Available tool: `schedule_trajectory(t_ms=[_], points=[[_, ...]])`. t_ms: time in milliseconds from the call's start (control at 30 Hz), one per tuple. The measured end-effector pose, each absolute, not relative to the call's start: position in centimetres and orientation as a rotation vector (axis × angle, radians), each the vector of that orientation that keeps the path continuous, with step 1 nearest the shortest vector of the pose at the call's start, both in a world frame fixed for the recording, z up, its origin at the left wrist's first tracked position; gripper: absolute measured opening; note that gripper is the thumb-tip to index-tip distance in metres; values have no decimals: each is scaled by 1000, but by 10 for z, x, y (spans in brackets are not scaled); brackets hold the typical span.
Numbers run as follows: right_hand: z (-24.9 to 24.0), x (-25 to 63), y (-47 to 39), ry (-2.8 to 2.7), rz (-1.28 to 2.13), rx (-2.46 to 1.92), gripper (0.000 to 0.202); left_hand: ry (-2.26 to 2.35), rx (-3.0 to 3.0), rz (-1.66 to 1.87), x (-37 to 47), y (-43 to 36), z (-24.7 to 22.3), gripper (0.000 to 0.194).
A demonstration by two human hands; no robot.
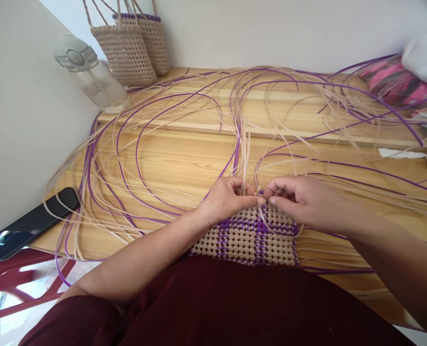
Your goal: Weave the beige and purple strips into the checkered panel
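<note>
A woven panel (242,240) of beige and purple strands lies at the table's front edge, against my body. My left hand (231,197) pinches the panel's far edge between thumb and fingers, with beige strands (247,158) rising behind it. Close beside it, my right hand (293,194) has thumb and fingertips together at the same edge, by a small beige knot or loop. A thin strand there seems to be in its fingertips, though the fingers partly hide it. One loose beige strand (269,226) curves over the panel's face below the hands.
Long purple and beige strands spread over the wooden table (184,154). Two woven bags (127,53) and a clear water bottle (98,81) stand at the back left. A black flat object (36,223) lies at the left edge. Pink items in plastic (386,79) sit at the right.
</note>
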State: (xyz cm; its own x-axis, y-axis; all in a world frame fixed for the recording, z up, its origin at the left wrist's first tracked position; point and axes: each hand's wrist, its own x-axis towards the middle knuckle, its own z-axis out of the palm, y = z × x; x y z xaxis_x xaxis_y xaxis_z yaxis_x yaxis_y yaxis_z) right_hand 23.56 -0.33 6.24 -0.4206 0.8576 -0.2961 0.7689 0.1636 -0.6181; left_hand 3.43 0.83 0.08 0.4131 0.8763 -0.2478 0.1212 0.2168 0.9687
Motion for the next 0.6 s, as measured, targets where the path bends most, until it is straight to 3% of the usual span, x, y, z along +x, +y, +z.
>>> schedule_trajectory(t_ms=[167, 367, 600], points=[[50, 227, -13, -2046, 1178, -1648, 11, 1058, 1285, 729, 38, 7, 1, 31], [20, 228, -14, -1606, 1454, -1582, 28, 1171, 1312, 564, 40, 15, 5, 32], [7, 228, -10, -1463, 1476, -1623, 30, 1267, 1281, 492, 44, 21, -1, 26]])
